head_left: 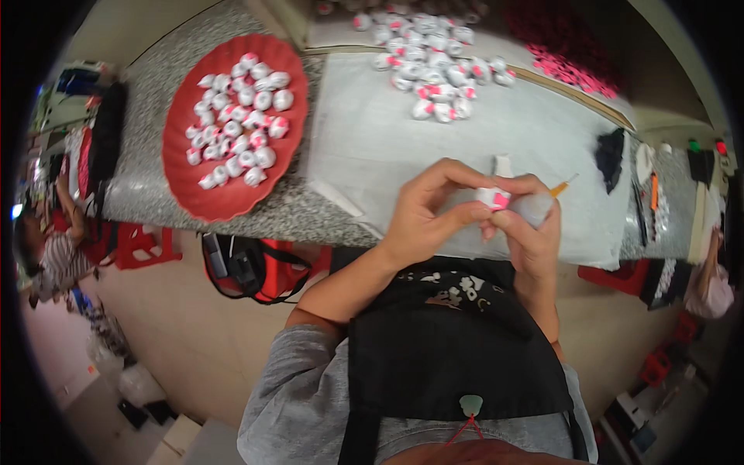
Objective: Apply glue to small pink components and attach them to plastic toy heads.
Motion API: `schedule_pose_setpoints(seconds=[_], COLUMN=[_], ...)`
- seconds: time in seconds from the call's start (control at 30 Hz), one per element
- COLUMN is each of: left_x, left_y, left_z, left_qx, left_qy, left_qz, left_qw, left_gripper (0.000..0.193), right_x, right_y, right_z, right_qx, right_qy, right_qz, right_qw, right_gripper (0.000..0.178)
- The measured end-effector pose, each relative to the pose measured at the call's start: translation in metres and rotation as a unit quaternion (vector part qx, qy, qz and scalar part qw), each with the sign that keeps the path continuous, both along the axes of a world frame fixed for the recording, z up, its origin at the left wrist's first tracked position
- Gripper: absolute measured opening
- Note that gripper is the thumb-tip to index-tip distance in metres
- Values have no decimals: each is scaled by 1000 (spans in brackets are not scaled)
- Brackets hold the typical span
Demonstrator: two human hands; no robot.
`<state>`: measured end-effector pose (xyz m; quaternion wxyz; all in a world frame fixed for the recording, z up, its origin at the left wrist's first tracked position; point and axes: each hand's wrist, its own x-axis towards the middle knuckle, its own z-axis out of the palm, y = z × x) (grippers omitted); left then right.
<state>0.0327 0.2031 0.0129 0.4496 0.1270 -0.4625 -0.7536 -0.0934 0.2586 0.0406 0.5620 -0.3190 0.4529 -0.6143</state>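
Just above the near part of the worktable, a small rounded white piece with a bright pink patch (494, 198) is pinched between both hands. My left hand (434, 209) grips it from the left with thumb and fingertips. On the other side, my right hand (531, 221) has its thumb and index finger closed on the same piece. A thin tool with a yellow-orange shaft (563, 186) juts out beside the right hand's fingers; whether that hand holds it is hidden. Behind the fingers a small white block (503, 165) shows, partly covered.
A red scalloped tray (180, 167) at the left holds many white-and-pink pieces. More such pieces (434, 58) are heaped at the back, beside dark pink ones (573, 62). A black cloth (610, 159) lies right on the white sheet (356, 124). Other people (66, 252) sit at both sides.
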Motion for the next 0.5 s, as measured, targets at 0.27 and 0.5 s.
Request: schedule_pose_setpoints(seconds=[0.27, 0.5], left_x=[6, 31], left_y=[2, -18], left_z=[8, 11], left_qx=[-68, -239], left_qy=[-65, -166], left_qz=[0, 214], left_qw=[996, 932], left_gripper=[23, 21], right_x=[2, 6], right_y=[3, -8], right_z=[1, 3], right_qx=[-27, -5], right_qy=[-10, 29], right_qz=[-7, 10], right_qw=[1000, 1000], right_gripper=[24, 37])
